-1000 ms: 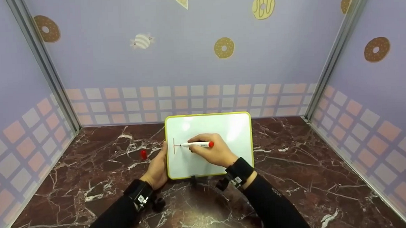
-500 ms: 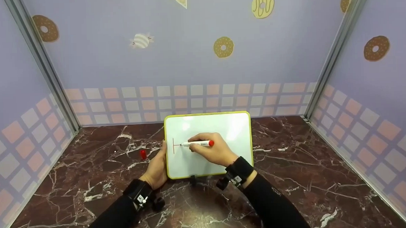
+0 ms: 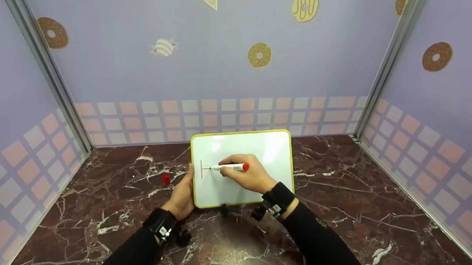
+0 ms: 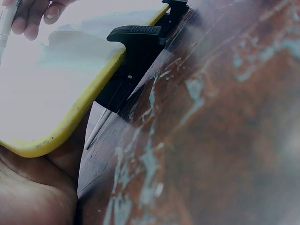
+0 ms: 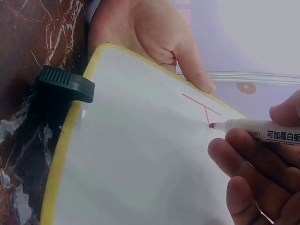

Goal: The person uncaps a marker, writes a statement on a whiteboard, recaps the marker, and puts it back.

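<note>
A small whiteboard [image 3: 238,195] with a yellow rim leans on a black stand [image 4: 136,51], tilted back. My left hand [image 3: 182,197] grips its left edge, thumb along the rim and the other fingers hidden behind. My right hand [image 3: 251,175] pinches a white marker [image 3: 231,167] with a red end, lying roughly level. In the right wrist view the marker's red tip [image 5: 212,125] touches the board at the end of a short red stroke [image 5: 206,115]. That stroke runs from the middle of a longer red line [image 3: 201,176], upright in the head view.
A red marker cap [image 3: 166,179] stands on the dark red marbled table [image 3: 117,215], left of the board. Behind is a lilac wall [image 3: 218,78] with printed sweets and checks. Side walls with metal posts [image 3: 390,60] bound the table left and right.
</note>
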`<state>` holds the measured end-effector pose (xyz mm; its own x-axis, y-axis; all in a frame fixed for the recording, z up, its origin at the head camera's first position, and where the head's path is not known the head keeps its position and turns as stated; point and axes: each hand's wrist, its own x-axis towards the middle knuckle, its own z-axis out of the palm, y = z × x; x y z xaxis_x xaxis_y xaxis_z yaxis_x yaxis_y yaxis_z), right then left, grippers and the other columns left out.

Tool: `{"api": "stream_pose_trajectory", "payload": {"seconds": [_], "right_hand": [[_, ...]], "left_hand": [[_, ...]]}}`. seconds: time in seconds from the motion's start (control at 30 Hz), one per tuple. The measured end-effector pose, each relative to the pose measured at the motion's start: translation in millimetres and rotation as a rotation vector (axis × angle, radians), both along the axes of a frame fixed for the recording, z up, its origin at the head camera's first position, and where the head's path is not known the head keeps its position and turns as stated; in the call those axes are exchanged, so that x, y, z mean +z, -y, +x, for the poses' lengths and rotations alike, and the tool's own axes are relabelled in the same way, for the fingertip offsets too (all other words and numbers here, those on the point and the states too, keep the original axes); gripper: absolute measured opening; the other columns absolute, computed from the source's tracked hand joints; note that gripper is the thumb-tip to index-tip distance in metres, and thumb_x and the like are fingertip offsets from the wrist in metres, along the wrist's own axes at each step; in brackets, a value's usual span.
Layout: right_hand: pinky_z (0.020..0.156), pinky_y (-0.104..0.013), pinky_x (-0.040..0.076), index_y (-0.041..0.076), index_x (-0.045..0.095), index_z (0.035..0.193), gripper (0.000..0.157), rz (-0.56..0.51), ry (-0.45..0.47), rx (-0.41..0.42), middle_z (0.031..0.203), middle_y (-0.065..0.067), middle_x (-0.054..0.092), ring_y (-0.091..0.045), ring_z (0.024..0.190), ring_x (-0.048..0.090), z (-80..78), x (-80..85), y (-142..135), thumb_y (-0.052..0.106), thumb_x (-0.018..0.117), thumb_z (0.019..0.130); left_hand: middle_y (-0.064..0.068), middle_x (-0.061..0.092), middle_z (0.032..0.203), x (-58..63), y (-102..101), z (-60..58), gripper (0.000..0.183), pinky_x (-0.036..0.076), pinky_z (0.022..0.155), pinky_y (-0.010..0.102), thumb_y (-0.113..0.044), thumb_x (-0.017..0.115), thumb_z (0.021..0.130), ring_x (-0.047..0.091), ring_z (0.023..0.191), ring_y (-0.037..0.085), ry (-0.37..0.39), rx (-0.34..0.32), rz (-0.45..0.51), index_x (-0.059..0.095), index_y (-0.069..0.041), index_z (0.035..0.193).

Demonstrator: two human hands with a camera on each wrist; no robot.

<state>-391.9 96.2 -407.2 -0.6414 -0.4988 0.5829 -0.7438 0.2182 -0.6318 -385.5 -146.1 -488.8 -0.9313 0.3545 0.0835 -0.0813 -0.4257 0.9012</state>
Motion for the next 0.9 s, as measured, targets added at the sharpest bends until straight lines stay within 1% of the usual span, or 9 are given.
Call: {"api": "stream_pose_trajectory", "payload": {"seconds": [0.27, 0.37, 0.5, 0.67, 0.9], "right_hand": [[0.070, -0.023, 0.055, 0.001, 0.084, 0.117, 0.017, -0.006, -0.020, 0.032, 0.100, -0.002, 0.084, -0.011, 0.080, 0.073, 0.0, 1.2, -0.7, 0.008, 0.076, 0.104], [0.073, -0.024, 0.058, 0.001, 0.084, 0.118, 0.016, -0.029, -0.017, 0.037, 0.101, -0.004, 0.085, -0.014, 0.084, 0.077, 0.2, 2.7, -1.1, 0.007, 0.076, 0.105], [0.077, -0.025, 0.060, 0.001, 0.084, 0.120, 0.017, -0.048, -0.021, 0.021, 0.103, -0.006, 0.085, -0.018, 0.088, 0.079, 0.5, 3.3, -2.0, 0.009, 0.078, 0.105], [0.078, -0.026, 0.060, 0.002, 0.083, 0.123, 0.019, -0.043, -0.046, -0.001, 0.108, -0.007, 0.084, -0.022, 0.091, 0.079, -0.1, 2.3, -2.6, 0.010, 0.078, 0.106], [0.082, -0.029, 0.061, 0.001, 0.083, 0.124, 0.022, -0.033, -0.076, -0.018, 0.114, -0.008, 0.084, -0.022, 0.095, 0.078, -2.0, 1.6, -1.3, 0.013, 0.078, 0.107]], "left_hand": [[0.011, 0.069, 0.143, 0.2, 0.2, 0.7, 0.077, 0.055, 0.109, 0.055, -0.070, 0.023, 0.115, 0.067, 0.132, 0.032, 0.006, 0.000, -0.008, 0.050, -0.015, 0.162], [0.012, 0.069, 0.143, 0.4, 0.2, 0.6, 0.077, 0.055, 0.109, 0.055, -0.070, 0.023, 0.115, 0.067, 0.132, 0.032, 0.011, 0.006, -0.012, 0.049, -0.015, 0.163], [0.013, 0.069, 0.144, 0.5, 0.2, 0.8, 0.077, 0.056, 0.108, 0.056, -0.071, 0.025, 0.115, 0.067, 0.132, 0.033, 0.024, 0.016, -0.014, 0.047, -0.017, 0.165], [0.013, 0.068, 0.146, 0.6, 0.6, 1.1, 0.077, 0.055, 0.108, 0.057, -0.070, 0.025, 0.115, 0.066, 0.133, 0.034, 0.025, 0.011, -0.017, 0.045, -0.016, 0.166], [0.013, 0.066, 0.148, 0.8, 0.7, 0.8, 0.080, 0.055, 0.109, 0.057, -0.072, 0.025, 0.114, 0.065, 0.134, 0.033, 0.022, 0.011, -0.028, 0.042, -0.016, 0.169]]}}
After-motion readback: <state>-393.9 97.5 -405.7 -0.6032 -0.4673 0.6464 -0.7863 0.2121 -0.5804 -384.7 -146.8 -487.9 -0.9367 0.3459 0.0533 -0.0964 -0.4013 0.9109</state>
